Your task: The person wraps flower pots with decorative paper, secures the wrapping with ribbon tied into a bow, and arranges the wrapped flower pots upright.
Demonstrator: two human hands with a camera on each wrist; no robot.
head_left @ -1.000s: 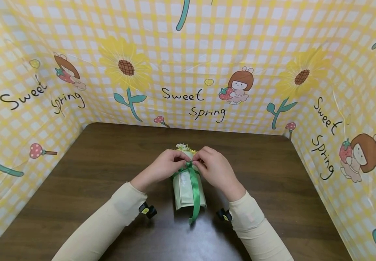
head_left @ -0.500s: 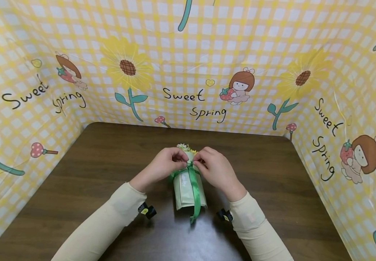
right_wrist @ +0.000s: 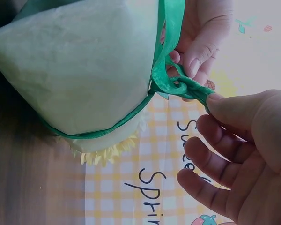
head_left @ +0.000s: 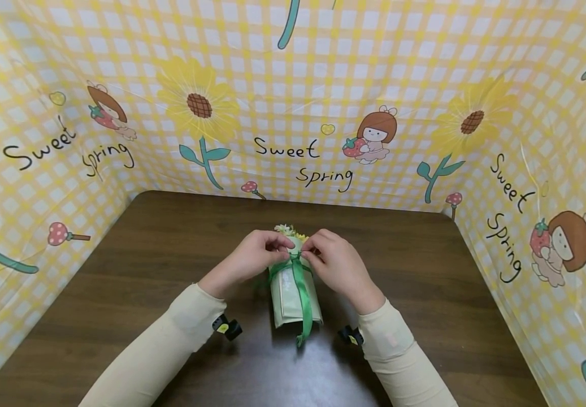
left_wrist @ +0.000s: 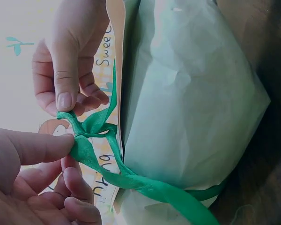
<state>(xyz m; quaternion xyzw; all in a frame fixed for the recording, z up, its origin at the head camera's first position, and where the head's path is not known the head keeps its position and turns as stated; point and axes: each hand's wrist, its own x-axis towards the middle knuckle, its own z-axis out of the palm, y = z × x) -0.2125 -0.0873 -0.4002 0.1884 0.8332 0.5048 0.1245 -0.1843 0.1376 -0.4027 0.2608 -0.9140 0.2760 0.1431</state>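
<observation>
A bouquet wrapped in pale green paper lies in the middle of the dark wooden table, its white and yellow flowers at the far end. Round the wrapping runs a green ribbon, with one tail hanging toward the near edge. My left hand pinches the ribbon by the knot between thumb and fingers, as the left wrist view shows. Just across from it, my right hand pinches another part of the ribbon, thumb on top. A twisted loop of ribbon shows between the hands in the right wrist view.
Yellow checked cloth with printed sunflowers and lettering stands around the back and both sides of the table. A small black device sits at the left wrist, and another black device at the right.
My left hand has shifted slightly to the left, and the gap between the two hands is a little wider. The right hand and the bouquet have hardly moved.
</observation>
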